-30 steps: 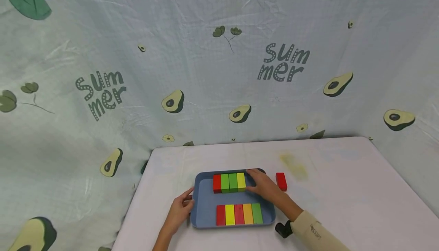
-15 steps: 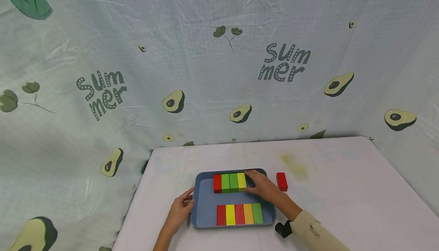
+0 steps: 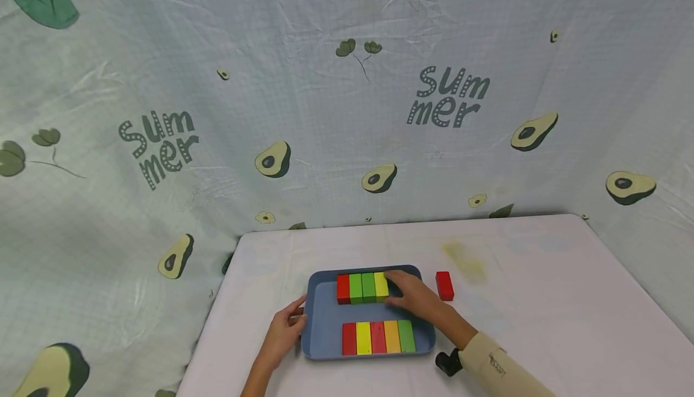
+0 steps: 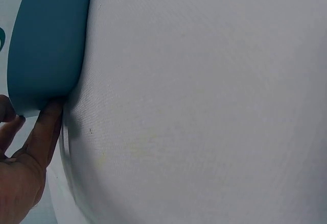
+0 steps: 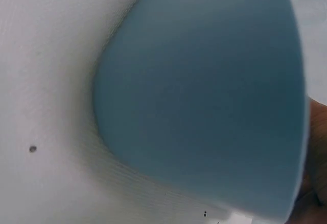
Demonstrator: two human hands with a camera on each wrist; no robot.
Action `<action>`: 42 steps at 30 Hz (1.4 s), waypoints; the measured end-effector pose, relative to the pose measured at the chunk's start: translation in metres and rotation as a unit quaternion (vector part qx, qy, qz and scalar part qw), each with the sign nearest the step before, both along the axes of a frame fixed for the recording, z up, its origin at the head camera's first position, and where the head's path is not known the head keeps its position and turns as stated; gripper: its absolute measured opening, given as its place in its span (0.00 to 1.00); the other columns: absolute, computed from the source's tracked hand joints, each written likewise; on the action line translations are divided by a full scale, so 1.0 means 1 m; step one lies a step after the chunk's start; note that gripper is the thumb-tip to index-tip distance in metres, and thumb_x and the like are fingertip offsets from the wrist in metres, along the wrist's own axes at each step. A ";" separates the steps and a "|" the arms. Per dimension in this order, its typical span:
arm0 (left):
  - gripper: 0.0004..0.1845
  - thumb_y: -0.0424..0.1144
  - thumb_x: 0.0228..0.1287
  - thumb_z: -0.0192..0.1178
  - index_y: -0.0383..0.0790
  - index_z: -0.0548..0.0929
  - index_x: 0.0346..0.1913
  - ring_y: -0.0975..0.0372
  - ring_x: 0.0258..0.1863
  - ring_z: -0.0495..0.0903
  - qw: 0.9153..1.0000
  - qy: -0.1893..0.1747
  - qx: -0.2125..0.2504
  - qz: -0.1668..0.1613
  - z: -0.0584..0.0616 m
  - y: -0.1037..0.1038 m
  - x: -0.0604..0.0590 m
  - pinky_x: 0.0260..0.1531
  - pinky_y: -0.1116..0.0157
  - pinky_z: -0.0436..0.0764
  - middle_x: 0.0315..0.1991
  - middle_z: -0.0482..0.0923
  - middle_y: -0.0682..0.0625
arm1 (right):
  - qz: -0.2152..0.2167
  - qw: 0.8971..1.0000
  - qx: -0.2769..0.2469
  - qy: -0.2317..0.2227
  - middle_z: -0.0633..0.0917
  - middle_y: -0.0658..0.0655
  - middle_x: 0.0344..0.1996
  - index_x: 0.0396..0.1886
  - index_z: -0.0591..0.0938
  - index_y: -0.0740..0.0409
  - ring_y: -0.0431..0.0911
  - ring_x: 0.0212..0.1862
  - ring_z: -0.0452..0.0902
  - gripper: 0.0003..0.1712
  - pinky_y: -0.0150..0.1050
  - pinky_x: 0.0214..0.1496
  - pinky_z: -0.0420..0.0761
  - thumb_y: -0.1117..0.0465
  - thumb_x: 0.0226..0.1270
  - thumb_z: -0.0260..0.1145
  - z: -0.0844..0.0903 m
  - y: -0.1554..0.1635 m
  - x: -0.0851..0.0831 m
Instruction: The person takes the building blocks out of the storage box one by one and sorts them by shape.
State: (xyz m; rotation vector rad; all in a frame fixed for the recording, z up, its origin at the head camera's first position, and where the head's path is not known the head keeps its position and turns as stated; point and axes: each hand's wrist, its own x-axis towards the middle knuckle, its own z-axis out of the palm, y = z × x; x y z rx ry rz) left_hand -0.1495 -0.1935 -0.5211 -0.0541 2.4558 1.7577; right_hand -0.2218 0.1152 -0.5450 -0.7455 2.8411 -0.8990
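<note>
Right hand [image 3: 414,296] covering far row's end block, left hand [image 3: 285,329] touching tray [image 3: 324,318]

The head view looks forward and down from well back at the blue tray [image 3: 325,325]. The 2 wrist views sit close against that tray's [image 4: 46,40] outer wall [image 5: 204,106].

the rectangular blue plastic tray [image 3: 325,325] is looking smooth and matt; the painted wooden-looking blocks [image 3: 378,337] are showing an even, flat finish; the white woven tablecloth [image 4: 204,106] is looking finely textured.
</note>
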 end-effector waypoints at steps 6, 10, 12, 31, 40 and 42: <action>0.26 0.28 0.64 0.54 0.31 0.67 0.66 0.53 0.42 0.78 1.000 0.000 -0.011 0.004 -0.021 -0.006 -0.007 0.30 0.62 0.78 0.49 0.75 0.34 | 0.004 1.000 0.001 0.005 0.75 0.59 0.59 0.63 0.71 0.64 0.53 0.60 0.69 0.37 0.47 0.57 0.71 0.54 0.56 0.72 0.001 -0.001 -0.001; 0.26 0.28 0.64 0.54 0.32 0.68 0.66 0.53 0.41 0.79 1.000 0.000 -0.015 0.009 -0.022 -0.006 -0.007 0.30 0.63 0.78 0.49 0.75 0.35 | 0.006 1.000 0.004 0.004 0.75 0.59 0.58 0.63 0.72 0.63 0.52 0.60 0.69 0.37 0.47 0.57 0.71 0.53 0.56 0.72 0.001 -0.001 -0.001; 0.26 0.28 0.64 0.54 0.32 0.68 0.66 0.53 0.41 0.79 1.000 -0.001 -0.015 0.010 -0.022 -0.006 -0.007 0.30 0.63 0.78 0.49 0.75 0.35 | 0.005 1.000 0.003 0.004 0.75 0.59 0.58 0.63 0.72 0.63 0.52 0.60 0.69 0.37 0.46 0.57 0.71 0.53 0.56 0.72 0.001 0.000 0.000; 0.25 0.27 0.64 0.53 0.29 0.67 0.65 0.51 0.42 0.78 1.000 -0.003 0.002 0.003 -0.017 -0.005 -0.006 0.30 0.61 0.79 0.49 0.74 0.33 | 0.005 1.000 0.001 0.024 0.76 0.59 0.58 0.62 0.73 0.62 0.52 0.59 0.70 0.37 0.46 0.56 0.71 0.52 0.55 0.73 -0.002 0.001 -0.002; 0.26 0.28 0.64 0.54 0.30 0.67 0.66 0.52 0.43 0.79 1.000 0.001 0.010 0.003 -0.020 -0.006 -0.006 0.28 0.62 0.78 0.49 0.74 0.34 | 0.016 1.000 -0.007 0.020 0.75 0.60 0.58 0.63 0.71 0.63 0.52 0.60 0.69 0.37 0.46 0.57 0.71 0.53 0.56 0.72 -0.005 0.002 -0.002; 0.26 0.28 0.65 0.54 0.29 0.66 0.66 0.52 0.42 0.79 1.000 0.001 0.010 0.001 -0.020 -0.006 -0.007 0.28 0.62 0.78 0.49 0.74 0.33 | 0.016 1.000 -0.007 0.024 0.75 0.59 0.58 0.63 0.72 0.63 0.52 0.60 0.69 0.37 0.46 0.57 0.70 0.53 0.56 0.72 -0.005 0.002 -0.003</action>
